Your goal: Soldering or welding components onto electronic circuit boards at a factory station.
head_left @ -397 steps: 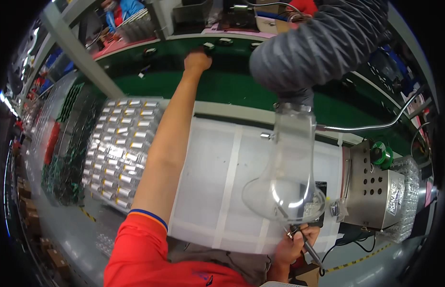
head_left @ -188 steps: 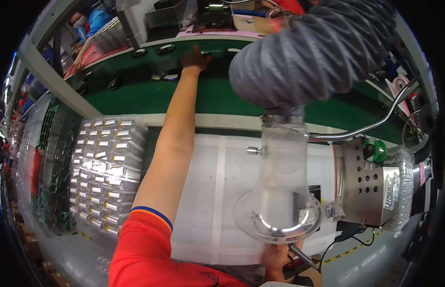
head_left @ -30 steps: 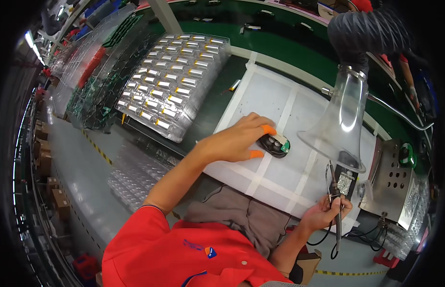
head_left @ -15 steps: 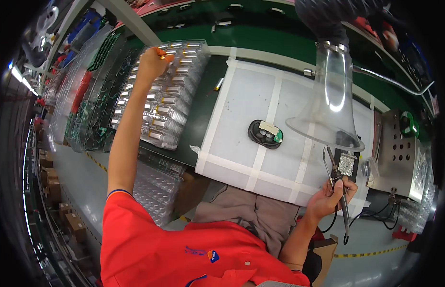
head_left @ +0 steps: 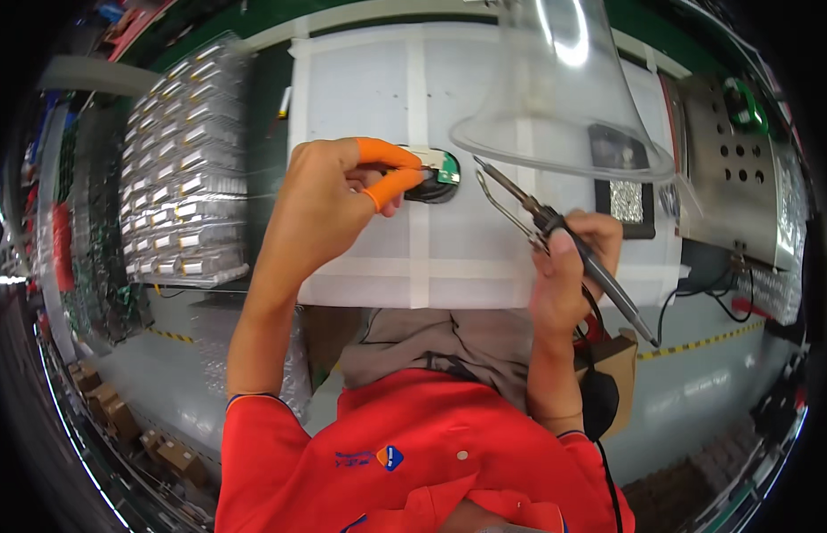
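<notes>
My left hand, with orange finger cots on two fingertips, pinches at a black oval housing on the white work mat. A small green circuit board and a pale strip show on top of the housing. What sits between the fingertips is too small and covered to make out. In my right hand is a grey soldering iron with a thin curved metal tube alongside it. Its tip points up and left, a short way right of the housing and apart from it.
A clear fume hood hangs over the mat. Stacked clear trays of small silver cells stand at the left, with one loose cell beside the mat. At the right are a tip-cleaning box and a perforated metal box.
My left hand has come from the cell trays to the housing, its fingertips pinched together. My right hand has brought the soldering iron up and left over the mat. The view has shifted.
</notes>
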The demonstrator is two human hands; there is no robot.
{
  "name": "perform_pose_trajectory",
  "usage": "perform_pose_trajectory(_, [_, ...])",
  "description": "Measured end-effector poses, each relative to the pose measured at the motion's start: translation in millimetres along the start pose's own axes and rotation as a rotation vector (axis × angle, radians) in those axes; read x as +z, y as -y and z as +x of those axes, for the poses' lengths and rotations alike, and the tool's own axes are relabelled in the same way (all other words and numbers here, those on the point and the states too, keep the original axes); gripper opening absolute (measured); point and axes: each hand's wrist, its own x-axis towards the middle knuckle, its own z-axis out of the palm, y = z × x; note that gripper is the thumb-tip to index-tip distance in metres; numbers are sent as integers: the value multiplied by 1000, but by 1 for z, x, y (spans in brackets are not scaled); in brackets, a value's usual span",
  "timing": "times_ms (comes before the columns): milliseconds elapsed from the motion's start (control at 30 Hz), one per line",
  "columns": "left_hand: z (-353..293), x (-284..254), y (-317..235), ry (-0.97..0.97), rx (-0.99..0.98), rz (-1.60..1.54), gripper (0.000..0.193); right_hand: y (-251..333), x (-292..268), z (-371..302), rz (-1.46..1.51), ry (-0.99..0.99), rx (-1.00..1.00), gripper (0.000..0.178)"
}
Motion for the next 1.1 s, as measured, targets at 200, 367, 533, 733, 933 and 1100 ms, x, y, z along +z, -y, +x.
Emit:
perform_pose_trajectory(200, [7,13,2,18,202,366,12,-5,4,4,9,29,93,18])
perform_pose_trajectory(367, [23,12,13,-26,609,580,3,-5,5,5,-44,10,68,18])
perform_pose_trajectory(533, [28,16,24,27,530,433,6,-5,8,5,-21,16,63,18])
perform_pose_trajectory(733, [29,17,33,50,560,399,7,-6,10,6,-19,48,23,17])
perform_pose_trajectory(933, [29,20,36,45,519,376,6,-5,14,8,-28,28,33,16])
perform_pose_trajectory(1100, [30,21,36,36,517,374,7,-4,15,10,-46,58,62,16])
